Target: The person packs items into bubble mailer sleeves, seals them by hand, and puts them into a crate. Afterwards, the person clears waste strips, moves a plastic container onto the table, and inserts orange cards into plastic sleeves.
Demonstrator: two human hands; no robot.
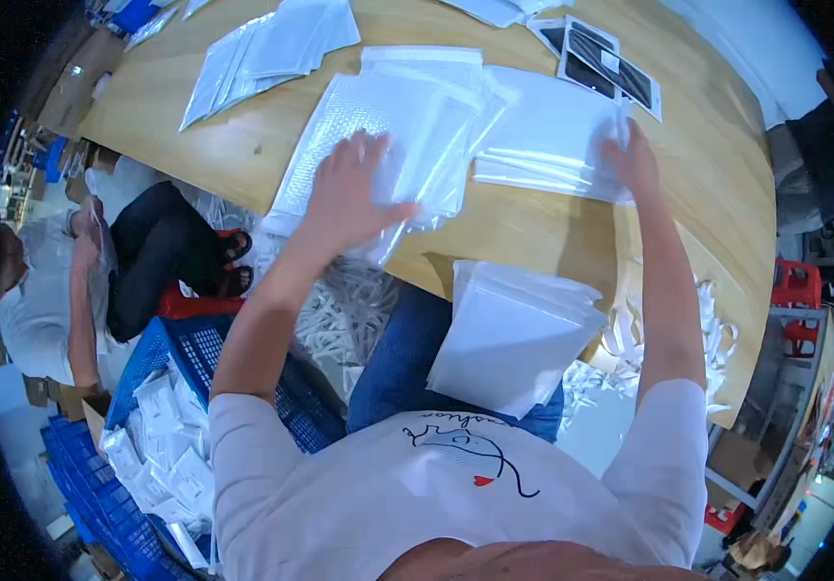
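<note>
My left hand (347, 198) lies palm down with its fingers spread on a stack of clear bubble-wrap bags (417, 116) on the table. The bags are fanned out and glossy. To the right is a pile of flat white plastic-covered envelopes (543, 131). My right hand (636, 167) is at this pile's right edge, with the thumb over the top and the fingers along the side, apparently gripping the edge; the undersides of the fingers are hidden. Across my lap rests another stack of white envelopes (518, 334), near the table's front edge.
On the wooden table (155, 131) are more clear bags (272, 53) at the far left and printed dark-and-white packages (610, 63) at the back right. A blue basket (199, 344) of white packets stands left. White paper strips (339, 315) lie below. Another person sits at the left.
</note>
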